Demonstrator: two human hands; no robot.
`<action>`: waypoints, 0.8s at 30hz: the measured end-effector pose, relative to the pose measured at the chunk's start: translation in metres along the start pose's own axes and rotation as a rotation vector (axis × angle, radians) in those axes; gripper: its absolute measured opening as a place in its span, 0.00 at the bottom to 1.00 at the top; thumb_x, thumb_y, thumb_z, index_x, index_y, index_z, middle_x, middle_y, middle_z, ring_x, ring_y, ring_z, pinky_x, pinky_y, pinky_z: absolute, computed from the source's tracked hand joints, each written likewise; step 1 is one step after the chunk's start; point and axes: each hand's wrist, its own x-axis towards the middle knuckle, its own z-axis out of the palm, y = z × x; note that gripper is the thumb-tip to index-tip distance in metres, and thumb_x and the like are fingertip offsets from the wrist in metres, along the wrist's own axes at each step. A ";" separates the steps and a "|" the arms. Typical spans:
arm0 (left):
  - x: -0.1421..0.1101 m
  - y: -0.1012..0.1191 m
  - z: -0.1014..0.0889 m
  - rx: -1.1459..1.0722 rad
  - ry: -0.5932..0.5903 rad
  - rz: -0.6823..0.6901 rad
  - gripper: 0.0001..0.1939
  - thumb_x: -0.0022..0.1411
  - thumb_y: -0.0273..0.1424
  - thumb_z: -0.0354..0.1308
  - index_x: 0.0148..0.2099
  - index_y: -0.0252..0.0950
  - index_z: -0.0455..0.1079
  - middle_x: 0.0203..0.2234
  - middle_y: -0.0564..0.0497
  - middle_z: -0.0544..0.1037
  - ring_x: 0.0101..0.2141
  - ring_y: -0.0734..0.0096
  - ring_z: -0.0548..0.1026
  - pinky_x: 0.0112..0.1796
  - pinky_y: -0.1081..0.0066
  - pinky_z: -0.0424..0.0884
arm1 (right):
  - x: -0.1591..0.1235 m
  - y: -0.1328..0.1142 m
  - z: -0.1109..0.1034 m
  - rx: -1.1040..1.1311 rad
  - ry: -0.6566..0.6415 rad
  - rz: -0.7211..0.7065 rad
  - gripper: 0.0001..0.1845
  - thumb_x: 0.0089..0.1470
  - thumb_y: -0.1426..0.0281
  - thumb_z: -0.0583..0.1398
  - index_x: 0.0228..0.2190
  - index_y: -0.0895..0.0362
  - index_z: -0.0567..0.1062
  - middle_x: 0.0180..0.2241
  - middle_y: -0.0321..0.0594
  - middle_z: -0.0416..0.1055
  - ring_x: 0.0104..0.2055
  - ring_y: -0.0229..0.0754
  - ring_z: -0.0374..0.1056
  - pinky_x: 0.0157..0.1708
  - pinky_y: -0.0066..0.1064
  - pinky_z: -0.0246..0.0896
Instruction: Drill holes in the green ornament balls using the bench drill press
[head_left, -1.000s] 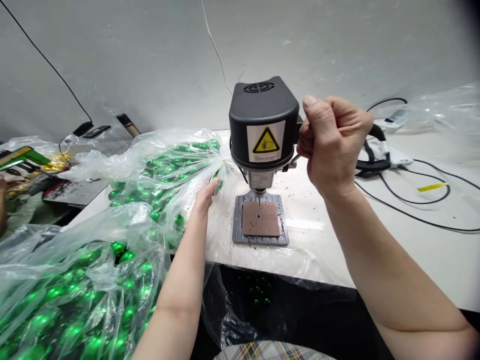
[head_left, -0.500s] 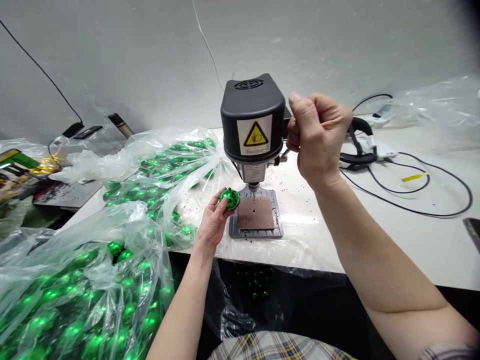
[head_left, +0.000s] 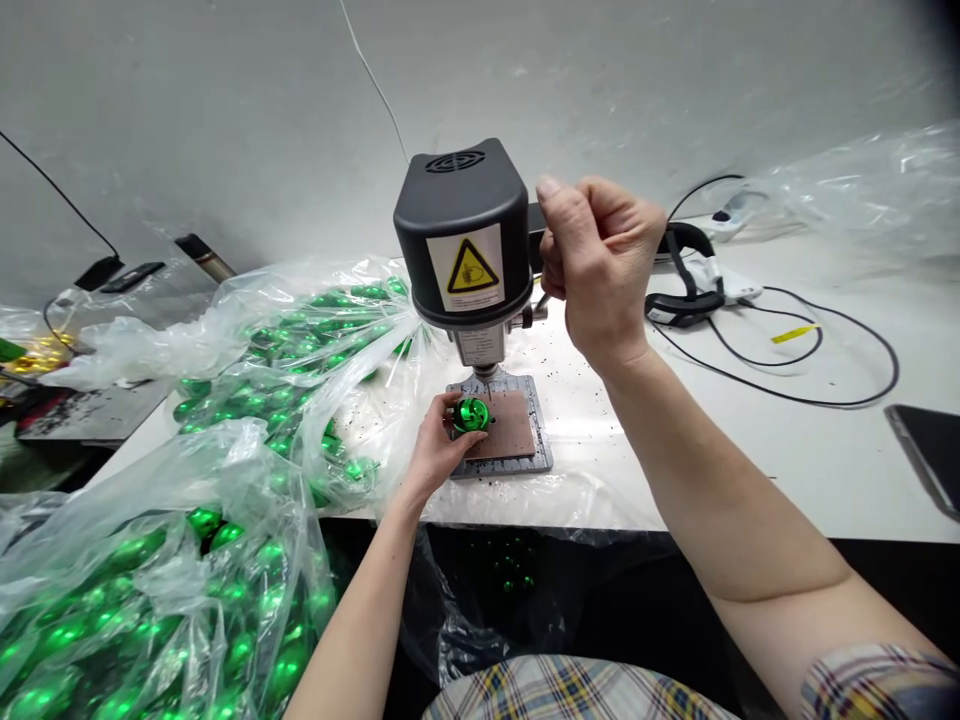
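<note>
Between thumb and fingers, my left hand (head_left: 441,440) holds a shiny green ball ornament (head_left: 472,414) over the left part of a brown square plate (head_left: 514,432). The plate lies on the grey slotted base (head_left: 543,448) of a small drill press (head_left: 461,240). Its thin bit points down just right of the ornament. Closed in a fist, my right hand (head_left: 604,265) grips the feed lever (head_left: 541,303) on the press's right side; most of the lever is hidden by the fingers.
Clear plastic bags of green ornaments (head_left: 292,340) cover the table's left side and the front left (head_left: 150,610). At the right lie a black-and-white headset (head_left: 686,300), looping cables (head_left: 892,370) and a dark phone-like slab (head_left: 930,450). Dark shavings dot the white tabletop.
My left hand has come from the plastic bag with a green ornament and moved right, onto the plate beneath the drill. My right hand stays closed on the lever.
</note>
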 end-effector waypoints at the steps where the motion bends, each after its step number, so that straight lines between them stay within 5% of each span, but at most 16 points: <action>1: 0.000 0.000 0.001 0.035 0.003 0.010 0.29 0.48 0.31 0.72 0.53 0.37 0.70 0.43 0.46 0.76 0.39 0.64 0.73 0.39 0.65 0.71 | 0.000 -0.001 0.000 0.016 0.003 0.003 0.34 0.56 0.46 0.59 0.19 0.55 0.48 0.17 0.31 0.46 0.20 0.31 0.44 0.19 0.29 0.44; 14: 0.011 -0.001 0.029 0.049 0.004 0.234 0.25 0.52 0.32 0.71 0.52 0.38 0.71 0.46 0.46 0.67 0.48 0.61 0.72 0.50 0.61 0.71 | 0.001 -0.002 0.001 0.147 0.004 0.009 0.34 0.51 0.48 0.64 0.17 0.55 0.50 0.17 0.30 0.45 0.19 0.31 0.42 0.18 0.31 0.40; 18: 0.011 -0.008 0.031 -0.010 -0.009 0.198 0.24 0.59 0.36 0.65 0.56 0.38 0.68 0.49 0.44 0.71 0.52 0.57 0.71 0.53 0.58 0.68 | 0.000 -0.003 0.000 0.105 -0.001 0.010 0.33 0.53 0.48 0.62 0.17 0.55 0.50 0.17 0.30 0.46 0.19 0.31 0.42 0.19 0.30 0.42; 24: 0.011 -0.019 0.027 -0.279 -0.020 0.009 0.27 0.57 0.36 0.67 0.57 0.36 0.66 0.48 0.44 0.75 0.47 0.61 0.75 0.50 0.61 0.71 | -0.001 -0.005 0.000 0.094 0.009 0.010 0.33 0.53 0.50 0.63 0.17 0.54 0.51 0.16 0.30 0.46 0.19 0.30 0.43 0.19 0.31 0.42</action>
